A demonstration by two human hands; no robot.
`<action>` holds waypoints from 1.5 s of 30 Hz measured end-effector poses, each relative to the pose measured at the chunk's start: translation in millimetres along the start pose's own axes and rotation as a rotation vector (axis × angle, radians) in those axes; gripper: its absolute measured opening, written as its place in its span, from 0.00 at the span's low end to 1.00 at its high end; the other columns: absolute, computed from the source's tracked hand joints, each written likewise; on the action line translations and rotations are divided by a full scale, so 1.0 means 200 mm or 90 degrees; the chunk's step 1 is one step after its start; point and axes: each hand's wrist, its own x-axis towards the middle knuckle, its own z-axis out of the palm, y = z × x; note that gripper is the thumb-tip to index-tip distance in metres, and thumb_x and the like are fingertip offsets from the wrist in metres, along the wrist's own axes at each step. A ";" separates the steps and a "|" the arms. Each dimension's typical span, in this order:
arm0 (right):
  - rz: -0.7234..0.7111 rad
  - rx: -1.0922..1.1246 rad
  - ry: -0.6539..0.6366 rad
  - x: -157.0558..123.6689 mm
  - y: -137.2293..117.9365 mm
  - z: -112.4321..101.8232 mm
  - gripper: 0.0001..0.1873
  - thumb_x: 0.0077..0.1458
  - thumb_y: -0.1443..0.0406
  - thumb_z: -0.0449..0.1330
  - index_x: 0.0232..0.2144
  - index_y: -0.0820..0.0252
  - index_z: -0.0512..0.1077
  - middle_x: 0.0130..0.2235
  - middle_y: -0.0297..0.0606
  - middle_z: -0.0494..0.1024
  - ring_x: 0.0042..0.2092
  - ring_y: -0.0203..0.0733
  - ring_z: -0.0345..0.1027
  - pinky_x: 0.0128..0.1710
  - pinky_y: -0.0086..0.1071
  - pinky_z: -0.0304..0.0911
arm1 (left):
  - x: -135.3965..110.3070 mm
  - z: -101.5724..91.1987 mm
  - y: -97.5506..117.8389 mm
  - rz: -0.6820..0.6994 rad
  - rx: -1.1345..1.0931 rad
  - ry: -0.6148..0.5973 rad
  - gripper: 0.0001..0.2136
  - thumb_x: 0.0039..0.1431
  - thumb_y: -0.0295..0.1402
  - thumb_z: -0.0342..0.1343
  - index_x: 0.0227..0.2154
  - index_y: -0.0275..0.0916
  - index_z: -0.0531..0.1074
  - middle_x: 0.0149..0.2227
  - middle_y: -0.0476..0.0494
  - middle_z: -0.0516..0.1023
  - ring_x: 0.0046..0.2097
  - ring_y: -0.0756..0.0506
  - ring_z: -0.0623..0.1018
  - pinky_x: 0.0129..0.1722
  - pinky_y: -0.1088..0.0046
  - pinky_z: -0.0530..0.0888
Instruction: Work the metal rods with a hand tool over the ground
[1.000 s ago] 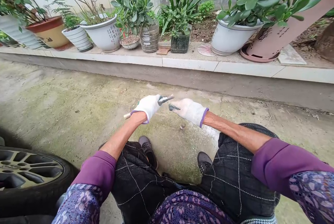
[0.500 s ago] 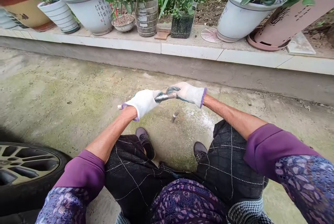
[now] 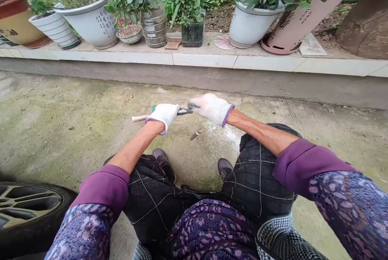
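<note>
My left hand (image 3: 163, 115), in a white glove with a purple cuff, is closed around a thin stick (image 3: 139, 118). The stick's pale end pokes out to the left. On the right, a dark, silvery end shows, seemingly wound with wire. My right hand (image 3: 212, 108), gloved alike with a dark-coated palm, is closed at that end with its fingers curled. Whether it grips the tip or something else is hidden. Below the hands, a short dark stub (image 3: 195, 134) with a light band lies or stands on the concrete; which, I cannot tell.
White powder (image 3: 230, 135) is scattered on the concrete ground (image 3: 91, 110). A car wheel (image 3: 30, 207) is at the lower left. Ahead runs a tiled ledge (image 3: 203, 60) with several potted plants, among them a white pot (image 3: 250, 25) and a pink one (image 3: 287, 29). My shoes flank the stub.
The view has turned slightly right. More of the stick's pale end shows left of my left hand, and less of its silvery part shows between the hands. Both hands stay close together.
</note>
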 end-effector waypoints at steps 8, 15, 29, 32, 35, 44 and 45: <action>0.056 0.208 0.032 -0.02 0.19 -0.03 0.14 0.59 0.66 0.52 0.40 0.59 0.78 0.34 0.35 0.78 0.30 0.34 0.64 0.29 0.28 0.53 | -0.11 -0.09 0.15 0.087 -0.200 0.016 0.14 0.62 0.39 0.49 0.44 0.42 0.76 0.32 0.43 0.80 0.32 0.44 0.78 0.35 0.70 0.71; 0.055 0.244 0.030 0.03 0.06 0.07 0.13 0.61 0.64 0.54 0.38 0.61 0.78 0.34 0.37 0.79 0.30 0.35 0.64 0.30 0.29 0.53 | -0.12 -0.11 0.06 0.018 -0.531 0.147 0.15 0.55 0.37 0.54 0.41 0.34 0.76 0.31 0.48 0.77 0.31 0.50 0.72 0.32 0.76 0.69; -0.017 -0.024 -0.108 0.05 -0.10 0.05 0.17 0.63 0.64 0.51 0.48 0.58 0.75 0.40 0.43 0.81 0.36 0.42 0.72 0.30 0.33 0.53 | 0.04 0.05 -0.08 -0.077 -0.053 -0.026 0.15 0.63 0.30 0.47 0.49 0.38 0.74 0.38 0.34 0.80 0.44 0.37 0.80 0.45 0.63 0.72; -0.016 -0.031 -0.063 0.05 -0.05 0.01 0.16 0.63 0.63 0.52 0.48 0.57 0.75 0.40 0.43 0.81 0.38 0.43 0.72 0.31 0.33 0.54 | 0.01 0.07 -0.01 -0.006 -0.017 -0.076 0.14 0.63 0.29 0.48 0.48 0.39 0.75 0.38 0.34 0.80 0.46 0.37 0.80 0.46 0.62 0.71; 0.041 -0.003 -0.008 0.06 0.07 -0.01 0.16 0.62 0.62 0.52 0.47 0.58 0.76 0.39 0.43 0.81 0.37 0.43 0.72 0.32 0.33 0.54 | -0.03 0.02 0.07 0.064 -0.008 -0.091 0.15 0.63 0.29 0.48 0.49 0.41 0.74 0.36 0.35 0.80 0.42 0.37 0.80 0.43 0.63 0.72; 0.113 0.192 0.007 0.04 0.20 -0.02 0.14 0.57 0.69 0.54 0.40 0.63 0.79 0.35 0.40 0.79 0.33 0.36 0.67 0.31 0.30 0.58 | -0.08 -0.24 0.16 0.049 -0.169 0.068 0.15 0.64 0.40 0.48 0.48 0.42 0.73 0.37 0.42 0.80 0.36 0.44 0.78 0.38 0.70 0.70; 0.125 0.199 0.004 0.02 0.18 -0.02 0.13 0.57 0.69 0.54 0.40 0.63 0.78 0.34 0.40 0.79 0.31 0.36 0.67 0.30 0.30 0.58 | -0.07 -0.25 0.16 0.037 -0.187 0.090 0.15 0.63 0.39 0.48 0.47 0.41 0.74 0.38 0.42 0.80 0.36 0.45 0.78 0.38 0.70 0.70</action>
